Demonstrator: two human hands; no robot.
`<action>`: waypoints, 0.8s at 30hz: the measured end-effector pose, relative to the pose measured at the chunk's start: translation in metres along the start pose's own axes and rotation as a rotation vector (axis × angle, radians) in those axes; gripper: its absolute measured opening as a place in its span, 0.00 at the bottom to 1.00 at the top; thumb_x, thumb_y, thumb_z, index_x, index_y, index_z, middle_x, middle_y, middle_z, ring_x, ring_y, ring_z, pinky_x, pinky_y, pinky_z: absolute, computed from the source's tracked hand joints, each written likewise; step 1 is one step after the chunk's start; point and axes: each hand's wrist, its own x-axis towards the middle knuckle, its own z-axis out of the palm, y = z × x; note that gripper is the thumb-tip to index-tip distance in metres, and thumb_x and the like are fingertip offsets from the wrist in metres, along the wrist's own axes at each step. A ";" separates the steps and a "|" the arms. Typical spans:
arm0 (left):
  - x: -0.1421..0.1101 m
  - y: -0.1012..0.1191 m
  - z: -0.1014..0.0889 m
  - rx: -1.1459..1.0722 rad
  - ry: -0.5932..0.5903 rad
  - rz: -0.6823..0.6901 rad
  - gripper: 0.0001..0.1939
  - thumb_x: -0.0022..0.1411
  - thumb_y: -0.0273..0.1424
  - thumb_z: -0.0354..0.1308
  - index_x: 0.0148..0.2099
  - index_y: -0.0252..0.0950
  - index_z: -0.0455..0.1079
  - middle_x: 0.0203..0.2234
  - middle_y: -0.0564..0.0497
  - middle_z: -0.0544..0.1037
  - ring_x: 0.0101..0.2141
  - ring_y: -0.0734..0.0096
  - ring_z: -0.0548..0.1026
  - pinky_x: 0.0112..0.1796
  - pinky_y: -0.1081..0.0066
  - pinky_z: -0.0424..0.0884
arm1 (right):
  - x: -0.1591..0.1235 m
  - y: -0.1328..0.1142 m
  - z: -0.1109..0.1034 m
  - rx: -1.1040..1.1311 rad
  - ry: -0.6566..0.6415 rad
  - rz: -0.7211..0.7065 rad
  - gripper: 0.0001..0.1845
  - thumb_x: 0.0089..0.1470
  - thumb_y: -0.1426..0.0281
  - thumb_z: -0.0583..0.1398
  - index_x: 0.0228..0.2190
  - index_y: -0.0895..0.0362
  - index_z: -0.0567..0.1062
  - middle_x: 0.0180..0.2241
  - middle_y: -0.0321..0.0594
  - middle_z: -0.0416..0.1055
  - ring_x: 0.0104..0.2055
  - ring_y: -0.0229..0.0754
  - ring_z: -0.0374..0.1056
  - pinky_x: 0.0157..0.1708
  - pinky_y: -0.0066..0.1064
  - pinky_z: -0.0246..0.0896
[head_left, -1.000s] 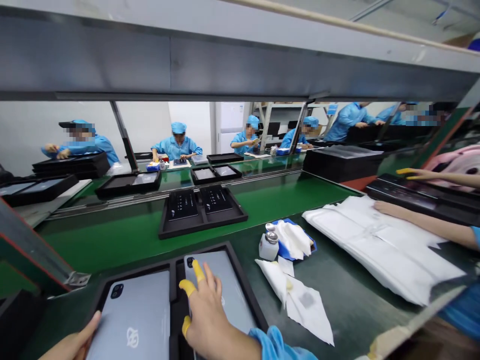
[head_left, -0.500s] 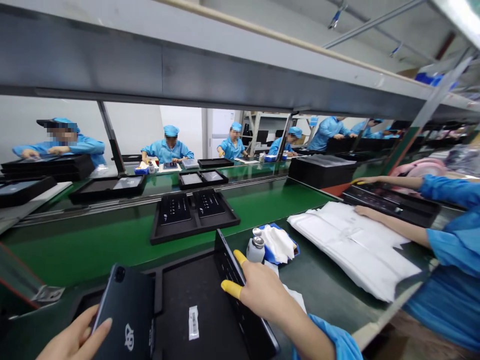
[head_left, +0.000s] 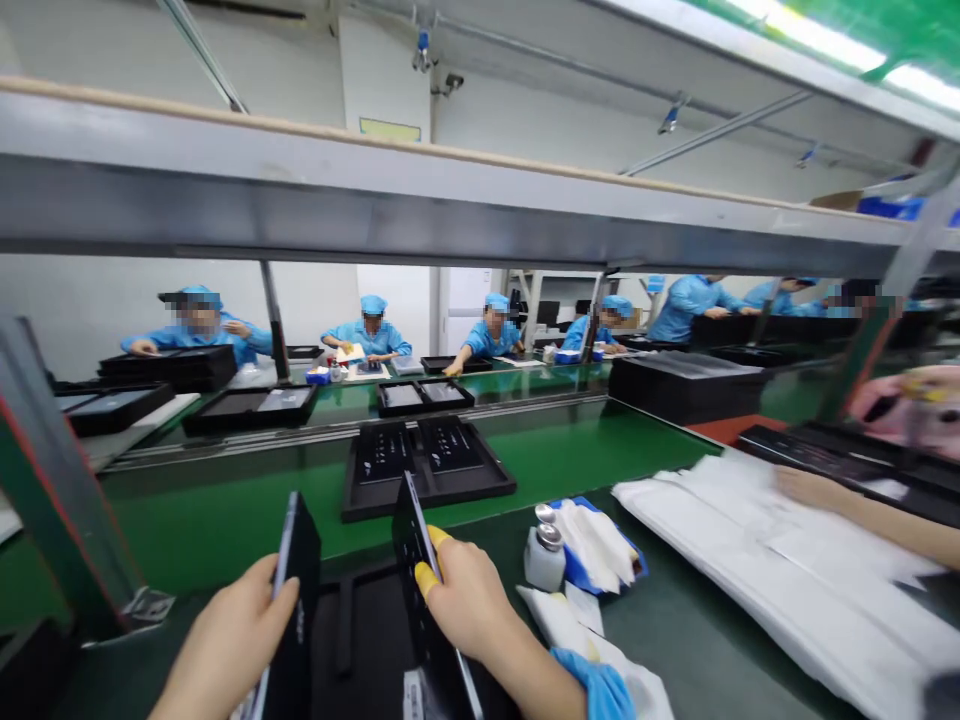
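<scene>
A grey metal shelf (head_left: 450,215) spans the whole view at twelve o'clock, above a long green desk (head_left: 225,510) that runs from nine o'clock to three. Beyond it, workers in blue coats and caps (head_left: 371,335) sit in a row at a second line. At four o'clock a broad stack of white sheets (head_left: 757,570) lies on the desk, with a neighbour's bare forearm (head_left: 862,510) resting across it. A black stack of trays (head_left: 682,380) stands at two o'clock. In the middle of the desk lies a black two-pocket tray (head_left: 427,490) with two dark devices flat in it. At six o'clock a second black tray (head_left: 360,640) lies just under the person's hands.

The left hand (head_left: 225,645), at seven o'clock, is clamped around a dark flat device (head_left: 296,590) held up on edge, nearly upright. The right hand (head_left: 469,605), at six o'clock, grips a second dark device (head_left: 420,580), also lifted on edge and tilted, with yellow finger cots (head_left: 425,578) on two fingers pressed to its face. The two devices are held apart, side by side above the near tray. At five o'clock a small white bottle with a metal cap (head_left: 545,555) stands just beside a blue packet of white wipes (head_left: 596,540), and loose wipes (head_left: 570,620) lie near the blue sleeve.
</scene>
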 end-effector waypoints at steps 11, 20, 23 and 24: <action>0.022 0.035 -0.001 -0.032 0.016 0.032 0.16 0.69 0.39 0.45 0.41 0.33 0.69 0.28 0.50 0.70 0.31 0.67 0.67 0.36 0.65 0.61 | 0.035 -0.004 0.013 -0.066 -0.073 0.057 0.28 0.60 0.55 0.56 0.54 0.61 0.72 0.45 0.54 0.77 0.48 0.60 0.72 0.43 0.42 0.62; 0.041 0.025 0.002 -0.052 -0.137 -0.011 0.13 0.68 0.35 0.50 0.32 0.32 0.66 0.26 0.51 0.69 0.29 0.69 0.68 0.36 0.67 0.65 | 0.047 0.009 0.017 0.105 -0.177 0.041 0.07 0.54 0.68 0.58 0.29 0.57 0.76 0.31 0.44 0.77 0.34 0.47 0.72 0.29 0.30 0.54; 0.036 0.024 -0.008 -0.019 -0.125 0.006 0.12 0.68 0.33 0.47 0.34 0.32 0.66 0.30 0.49 0.72 0.32 0.68 0.70 0.38 0.65 0.65 | 0.044 0.009 0.011 0.104 -0.133 0.062 0.08 0.54 0.70 0.58 0.26 0.57 0.74 0.30 0.43 0.76 0.34 0.45 0.71 0.28 0.29 0.52; 0.031 0.025 -0.012 -0.007 -0.104 0.014 0.13 0.67 0.34 0.45 0.36 0.33 0.66 0.32 0.48 0.73 0.34 0.66 0.70 0.40 0.65 0.65 | 0.040 0.008 0.009 0.103 -0.105 0.064 0.08 0.55 0.71 0.57 0.26 0.57 0.74 0.30 0.42 0.76 0.34 0.44 0.71 0.29 0.29 0.52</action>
